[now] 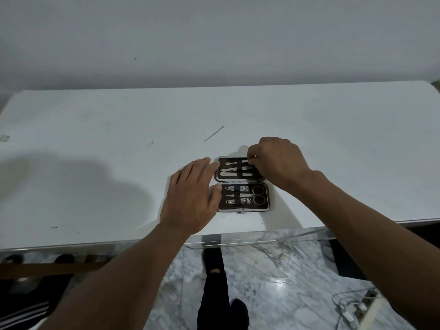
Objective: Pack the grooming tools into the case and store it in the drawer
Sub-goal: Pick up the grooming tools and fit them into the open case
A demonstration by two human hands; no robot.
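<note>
Head view: the case [242, 184] lies open and flat on the white bench [95, 163], near its front edge, with most of the packing apparently done. My right hand [278, 160] is pinched narrow on a slim tool [247, 161] at the far half's upper row, seating it under the elastic strap; my left hand [190, 198] is spread wide and flat, its fingertips [214, 163] touching the case's left edge to steady it. Count: one case in two halves; in the near half, one pair of scissors [258, 195] and two clippers [235, 188]; in the far half, what look like three or four slim tools, though my right hand hides part of them. One thin pick [213, 134] lies loose on the bench, well apart from the case. Left to do, as I judge it: finish this tool, fetch the pick, close the case, and store it in the drawer, which is not in view.
</note>
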